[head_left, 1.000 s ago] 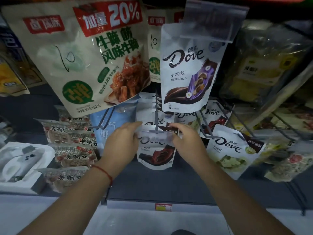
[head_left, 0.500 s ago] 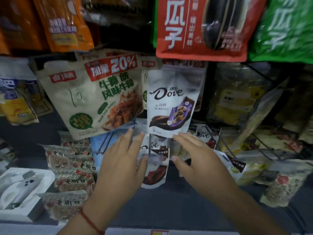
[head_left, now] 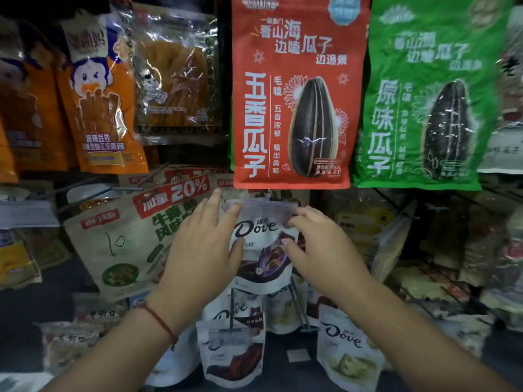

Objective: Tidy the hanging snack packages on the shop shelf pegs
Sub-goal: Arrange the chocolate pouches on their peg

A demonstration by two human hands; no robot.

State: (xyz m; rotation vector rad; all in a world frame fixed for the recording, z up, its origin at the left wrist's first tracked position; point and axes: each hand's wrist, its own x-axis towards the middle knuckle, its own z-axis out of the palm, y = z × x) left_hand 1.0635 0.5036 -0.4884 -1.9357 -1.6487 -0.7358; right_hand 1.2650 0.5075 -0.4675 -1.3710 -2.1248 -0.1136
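Observation:
A white Dove pouch (head_left: 260, 230) with purple chocolate art hangs from a peg behind a clear price-tag holder (head_left: 266, 207), just under the red seed bag. My left hand (head_left: 203, 250) lies at its left side with straight fingers, the thumb touching the pouch's front. On the other side, my right hand (head_left: 319, 244) has its fingers bent round the upper right edge and its thumb on the front. More Dove pouches hang lower: a brown-art one (head_left: 232, 355) and a green-art one (head_left: 345, 352).
A red sunflower-seed bag (head_left: 297, 94) and a green one (head_left: 424, 94) hang above. A tilted beige beef snack pack (head_left: 121, 244) hangs left of the pouch, with orange packs (head_left: 99, 108) above it. Bare wire pegs (head_left: 297, 304) jut out below the hands. Clear bags crowd the right.
Both hands have left the lower brown-art Dove pouch and risen to the purple-art pouch on the peg above. The view has tilted upward, showing the seed bags.

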